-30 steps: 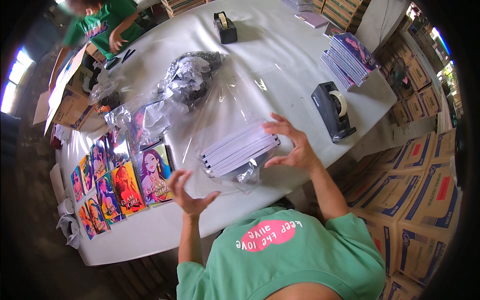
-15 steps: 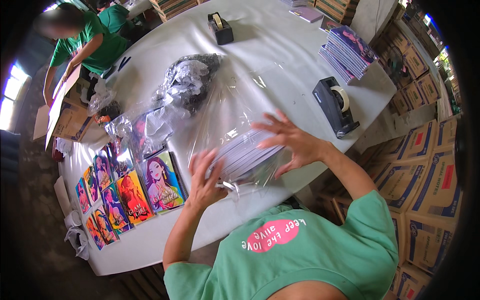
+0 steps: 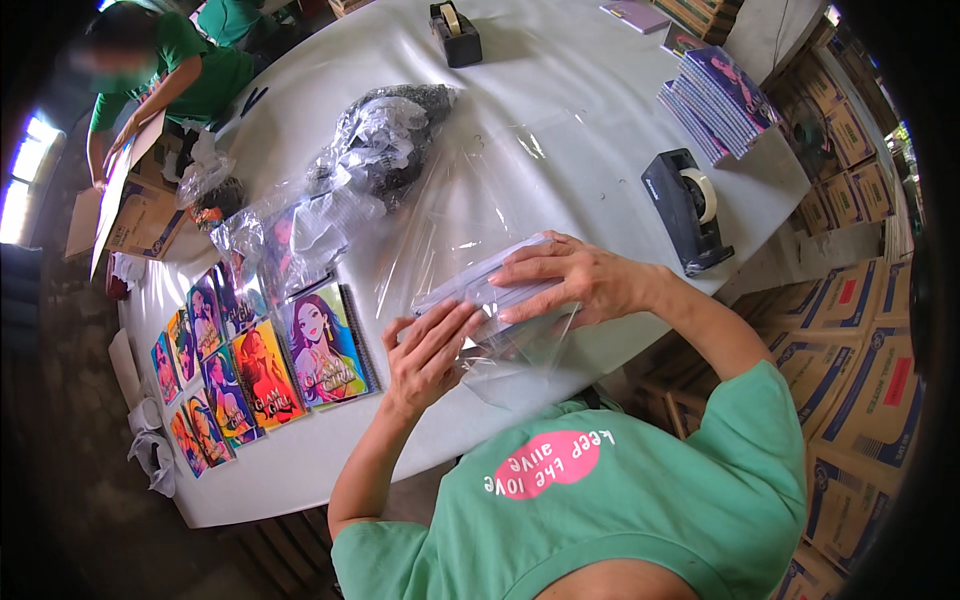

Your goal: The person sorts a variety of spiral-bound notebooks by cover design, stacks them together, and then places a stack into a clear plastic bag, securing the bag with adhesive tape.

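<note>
A stack with pale page edges, seemingly notebooks (image 3: pixel 465 284), stands in a clear plastic bag (image 3: pixel 450 232) near the table's front edge. My left hand (image 3: pixel 432 352) presses its closed fingers against the left end of the bagged stack. At the other end, my right hand (image 3: pixel 570 283) is wrapped over the top edge, thumb lower down. Loose film from the bag spreads over the table and hangs in folds below my hands. Bright illustrated spiral notebooks (image 3: pixel 328 345) lie face up in rows to the left.
Crumpled plastic and bubble wrap (image 3: pixel 385 140) lies beyond the bag. Black tape dispensers (image 3: pixel 683 212) (image 3: pixel 455 38) stand right and far. More spiral notebooks (image 3: pixel 725 100) are stacked far right. Cartons (image 3: pixel 850 370) fill the right side. At far left a person (image 3: pixel 175 75) handles an open carton (image 3: pixel 148 215).
Both hands have closed in on the bagged stack; my right hand's spread fingers have come down onto it. The view has shifted slightly.
</note>
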Available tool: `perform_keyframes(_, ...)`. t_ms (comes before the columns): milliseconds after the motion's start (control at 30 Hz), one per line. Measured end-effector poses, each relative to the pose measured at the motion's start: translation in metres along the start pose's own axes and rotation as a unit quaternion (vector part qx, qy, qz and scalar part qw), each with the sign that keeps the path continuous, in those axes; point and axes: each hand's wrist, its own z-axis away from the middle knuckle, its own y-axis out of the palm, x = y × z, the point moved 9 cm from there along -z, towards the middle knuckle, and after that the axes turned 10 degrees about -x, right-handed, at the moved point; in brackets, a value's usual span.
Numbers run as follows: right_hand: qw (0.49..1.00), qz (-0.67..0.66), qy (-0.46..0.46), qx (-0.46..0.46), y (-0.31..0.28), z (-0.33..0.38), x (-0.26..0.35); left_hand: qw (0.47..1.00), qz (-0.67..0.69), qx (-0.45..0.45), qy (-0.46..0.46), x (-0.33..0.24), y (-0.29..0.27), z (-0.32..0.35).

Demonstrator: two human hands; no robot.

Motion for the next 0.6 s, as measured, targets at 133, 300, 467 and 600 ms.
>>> perform_keyframes(133,1.000,-0.011,0.001,0.015,0.003,0.000,-0.002,0.994,0.043,0.102,-0.007,0.000,0.012,-0.026)
perform_keyframes(300,0.980,-0.160,0.092,-0.067,-0.041,0.008,-0.005,0.964,0.051,0.258,-0.029,-0.001,0.023,-0.040)
perform_keyframes(467,0.769,0.198,0.505,-0.338,-0.161,0.208,-0.099,0.930,0.019,0.362,-0.059,0.001,0.020,-0.048)
perform_keyframes(600,0.658,0.006,0.705,-0.264,-0.114,0.331,-0.137,0.926,0.001,0.376,-0.042,0.001,0.024,-0.051)
